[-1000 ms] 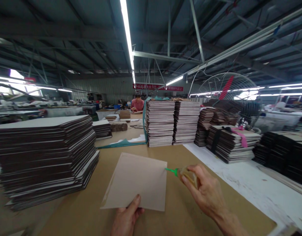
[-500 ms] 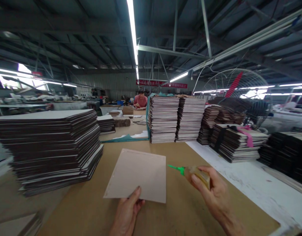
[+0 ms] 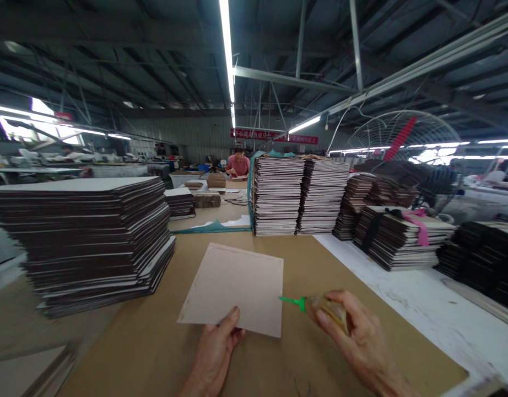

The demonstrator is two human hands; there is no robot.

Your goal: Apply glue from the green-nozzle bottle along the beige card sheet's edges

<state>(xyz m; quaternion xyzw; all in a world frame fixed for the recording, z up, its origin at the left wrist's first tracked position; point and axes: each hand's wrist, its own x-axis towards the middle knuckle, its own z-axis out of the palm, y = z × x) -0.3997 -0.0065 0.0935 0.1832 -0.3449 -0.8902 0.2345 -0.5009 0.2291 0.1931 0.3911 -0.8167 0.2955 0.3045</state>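
My left hand [image 3: 221, 344] grips a pale square board [image 3: 237, 286] by its near edge, thumb on top and fingers beneath. Shiny marks, like glue, run along the board's far and left edges. In my right hand [image 3: 355, 331] is a squeeze glue bottle [image 3: 327, 312], yellowish-brown, lying sideways with its green nozzle [image 3: 293, 301] pointing left. The nozzle's tip is at the board's right edge; whether it touches cannot be made out. Brown sheeting [image 3: 295, 364] covers the table beneath both hands.
A tall stack of boards [image 3: 88, 237] stands on the left. Two more stacks [image 3: 279, 196] rise at the far edge of the brown sheeting. At right lie a tied bundle [image 3: 396, 237] and dark stacks [image 3: 481, 253]. A person [image 3: 238, 164] works farther back, and a large fan [image 3: 403, 138] stands at right.
My right hand has brought the glue bottle down and slightly left, so its nozzle is lower along the board's right edge. The board has shifted slightly up and right in view.
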